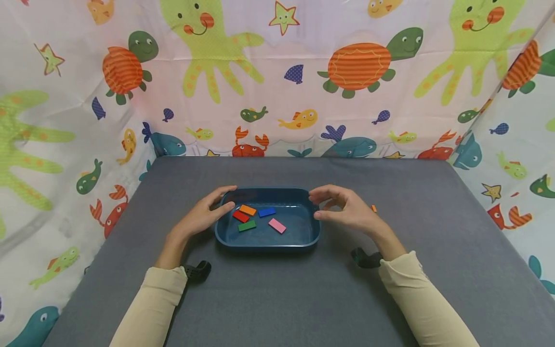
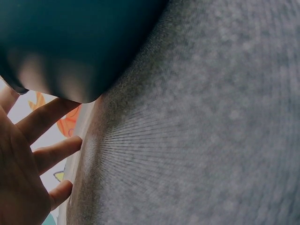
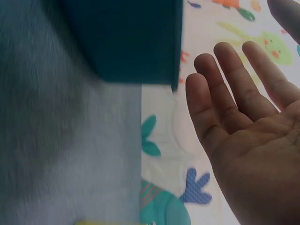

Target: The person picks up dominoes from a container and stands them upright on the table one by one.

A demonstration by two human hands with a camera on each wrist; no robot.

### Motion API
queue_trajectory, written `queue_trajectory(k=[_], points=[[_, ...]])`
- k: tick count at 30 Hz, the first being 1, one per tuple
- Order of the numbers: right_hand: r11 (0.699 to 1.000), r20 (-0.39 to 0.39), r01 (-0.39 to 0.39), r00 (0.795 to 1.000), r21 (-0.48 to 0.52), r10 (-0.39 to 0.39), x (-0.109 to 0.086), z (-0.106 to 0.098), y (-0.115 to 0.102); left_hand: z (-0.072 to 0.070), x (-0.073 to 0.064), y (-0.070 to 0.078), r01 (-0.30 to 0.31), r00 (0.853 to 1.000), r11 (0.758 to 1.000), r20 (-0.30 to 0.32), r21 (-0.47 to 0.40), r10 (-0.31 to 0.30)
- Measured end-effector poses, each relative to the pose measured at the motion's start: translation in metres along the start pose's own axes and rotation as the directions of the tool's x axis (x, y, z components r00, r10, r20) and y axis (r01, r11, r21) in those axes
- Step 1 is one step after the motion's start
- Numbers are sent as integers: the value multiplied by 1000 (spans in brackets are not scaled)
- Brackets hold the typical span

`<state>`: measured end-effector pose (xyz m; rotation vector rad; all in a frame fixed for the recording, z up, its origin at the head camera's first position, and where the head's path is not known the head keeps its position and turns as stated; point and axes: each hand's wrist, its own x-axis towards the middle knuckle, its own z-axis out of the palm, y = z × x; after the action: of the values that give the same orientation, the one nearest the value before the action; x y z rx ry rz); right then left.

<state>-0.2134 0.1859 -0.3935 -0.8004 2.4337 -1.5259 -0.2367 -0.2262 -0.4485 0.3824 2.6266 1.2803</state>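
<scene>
A dark blue rectangular tray (image 1: 268, 248) stands on the grey table. Inside it lie several small flat blocks: a red block (image 1: 241, 216), an orange block (image 1: 248, 210), a blue block (image 1: 266, 212), a green block (image 1: 247, 226) and a pink block (image 1: 277, 225). My left hand (image 1: 200, 217) is at the tray's left end, thumb over the rim; its other fingers are spread along the outside in the left wrist view. At the right end, my right hand (image 1: 342, 207) holds nothing, its fingers loosely bent; the right wrist view shows them apart from the tray wall (image 3: 136, 42).
A small orange piece (image 1: 374, 208) lies on the table behind my right hand, partly hidden. Something yellow (image 3: 108, 222) shows at the bottom of the right wrist view. Cloth walls (image 1: 269, 48) printed with sea animals enclose the table's back and sides.
</scene>
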Motion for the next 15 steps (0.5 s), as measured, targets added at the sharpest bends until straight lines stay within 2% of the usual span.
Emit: queue_trajectory(k=[15], points=[[998, 117, 53, 991, 34, -56, 36, 54, -8, 0, 0, -1, -12, 1000, 1000, 0, -6, 12]])
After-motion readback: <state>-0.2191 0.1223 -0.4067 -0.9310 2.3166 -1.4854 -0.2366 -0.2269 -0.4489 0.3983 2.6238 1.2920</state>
